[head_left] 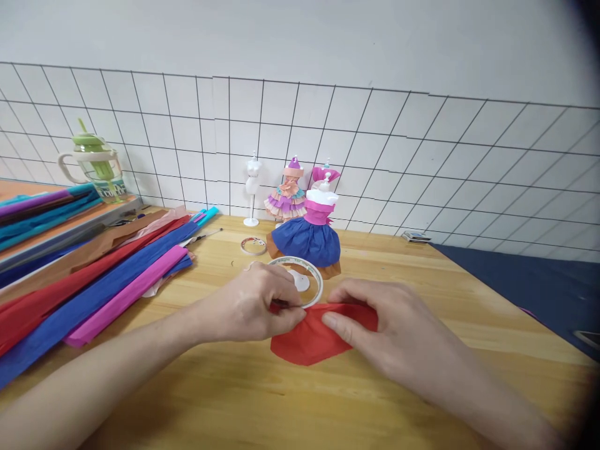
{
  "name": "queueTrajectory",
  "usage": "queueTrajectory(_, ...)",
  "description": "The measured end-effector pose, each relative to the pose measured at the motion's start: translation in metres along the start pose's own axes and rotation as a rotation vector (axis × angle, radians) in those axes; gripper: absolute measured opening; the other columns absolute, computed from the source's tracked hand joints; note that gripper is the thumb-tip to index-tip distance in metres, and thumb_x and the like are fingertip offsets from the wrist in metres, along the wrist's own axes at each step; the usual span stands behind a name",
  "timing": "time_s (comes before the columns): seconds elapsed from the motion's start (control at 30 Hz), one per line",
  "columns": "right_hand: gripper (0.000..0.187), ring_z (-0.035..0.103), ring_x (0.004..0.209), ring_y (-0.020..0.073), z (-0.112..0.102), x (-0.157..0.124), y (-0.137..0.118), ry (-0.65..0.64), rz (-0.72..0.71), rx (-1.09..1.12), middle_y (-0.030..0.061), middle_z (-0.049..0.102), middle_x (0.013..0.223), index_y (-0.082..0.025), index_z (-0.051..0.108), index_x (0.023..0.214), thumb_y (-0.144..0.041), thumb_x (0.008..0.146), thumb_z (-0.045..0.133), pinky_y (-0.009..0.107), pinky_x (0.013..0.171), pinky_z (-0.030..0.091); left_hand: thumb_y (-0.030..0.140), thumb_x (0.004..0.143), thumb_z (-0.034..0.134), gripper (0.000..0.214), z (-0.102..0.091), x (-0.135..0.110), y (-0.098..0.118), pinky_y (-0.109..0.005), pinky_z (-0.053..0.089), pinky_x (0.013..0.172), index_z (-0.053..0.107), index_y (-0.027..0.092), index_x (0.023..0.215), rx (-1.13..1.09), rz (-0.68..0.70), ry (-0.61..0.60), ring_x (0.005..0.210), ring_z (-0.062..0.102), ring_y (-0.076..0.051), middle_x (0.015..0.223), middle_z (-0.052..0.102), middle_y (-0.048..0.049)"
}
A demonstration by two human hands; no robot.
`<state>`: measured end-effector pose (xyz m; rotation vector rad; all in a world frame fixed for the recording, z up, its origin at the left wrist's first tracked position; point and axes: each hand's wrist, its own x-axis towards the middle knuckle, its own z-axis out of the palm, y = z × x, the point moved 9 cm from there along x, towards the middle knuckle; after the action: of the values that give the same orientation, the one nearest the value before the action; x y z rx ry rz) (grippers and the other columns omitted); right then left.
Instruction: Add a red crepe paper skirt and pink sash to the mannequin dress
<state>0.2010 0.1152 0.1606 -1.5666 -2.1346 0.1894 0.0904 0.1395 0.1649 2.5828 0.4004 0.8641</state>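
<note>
A piece of red crepe paper (309, 340) is pinched along its upper edge between both hands, just above the wooden table. My left hand (257, 300) is closed on its left end, with the fingers curled. On the right end, my right hand (384, 319) grips it between thumb and fingers. Directly behind the paper is a roll of tape (317, 284), its ring partly hidden by my left hand. Beyond that stands a small white mannequin (323, 195) wearing a pink top and a blue skirt (307, 240) with a brown layer below.
Folded strips of coloured crepe paper (94, 294) cover the left side. A green-lidded cup (96, 159) stands by the tiled wall. Behind are a bare mannequin (252, 181), a ruffled-dress mannequin (288, 194) and a smaller tape roll (254, 245). Dark cloth (515, 275) lies at right.
</note>
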Motion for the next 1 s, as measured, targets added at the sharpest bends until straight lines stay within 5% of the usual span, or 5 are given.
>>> queueTrajectory(0.43,0.019,0.049,0.052,0.0129,0.001,-0.011,-0.021,0.069,-0.16,0.022,-0.0017,0.056,0.06,-0.021,0.05,0.067,-0.015,0.085,0.046,0.026,0.049,0.036,0.003,0.077,0.053,0.028,-0.002,-0.001,0.009,-0.022,0.031,0.052,0.045,0.013,0.051,0.058,0.048,0.047,0.054,0.037,-0.007,0.053,0.039,0.0036)
queueTrajectory(0.77,0.021,0.052,0.051,0.0123,0.009,-0.008,-0.021,0.003,-0.157,0.075,-0.0022,0.057,0.058,-0.021,0.053,0.067,-0.014,0.085,0.046,0.025,0.048,0.038,0.008,0.08,0.056,0.024,-0.002,-0.002,0.008,-0.022,0.034,0.051,0.058,0.012,0.057,0.055,0.031,0.061,0.053,0.044,-0.007,0.059,0.052,-0.0002)
queueTrajectory(1.0,0.018,0.057,0.059,0.015,-0.008,-0.006,-0.017,0.149,-0.187,-0.003,0.0016,0.062,0.068,-0.02,0.059,0.074,-0.016,0.086,0.048,0.027,0.054,0.043,0.01,0.083,0.052,0.025,-0.006,-0.002,0.011,-0.024,0.037,0.053,0.058,0.013,0.059,0.12,0.05,0.056,0.054,0.046,-0.009,0.058,0.052,0.0003)
